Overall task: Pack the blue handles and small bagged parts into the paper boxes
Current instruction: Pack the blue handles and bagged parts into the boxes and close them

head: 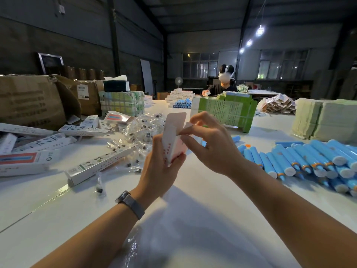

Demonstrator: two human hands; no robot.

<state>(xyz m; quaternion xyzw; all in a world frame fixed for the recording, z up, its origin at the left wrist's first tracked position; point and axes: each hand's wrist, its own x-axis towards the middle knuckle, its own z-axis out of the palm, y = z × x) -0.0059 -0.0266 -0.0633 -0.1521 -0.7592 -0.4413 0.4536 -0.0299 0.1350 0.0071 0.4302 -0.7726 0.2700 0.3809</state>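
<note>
L hand (162,167) gripped the box (173,140) upright; R hand (210,144) pinched its side flap. Best to fold side flaps flat w/ firm support, then tuck the top tab.

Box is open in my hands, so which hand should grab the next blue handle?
Probably the right hand. The blue handles lie on its side of the table, while the left hand already grips the paper box and can keep it steady; the right only pinches a flap.

Box (174,140) contents hidden; carton print (27,105) blurred
</note>
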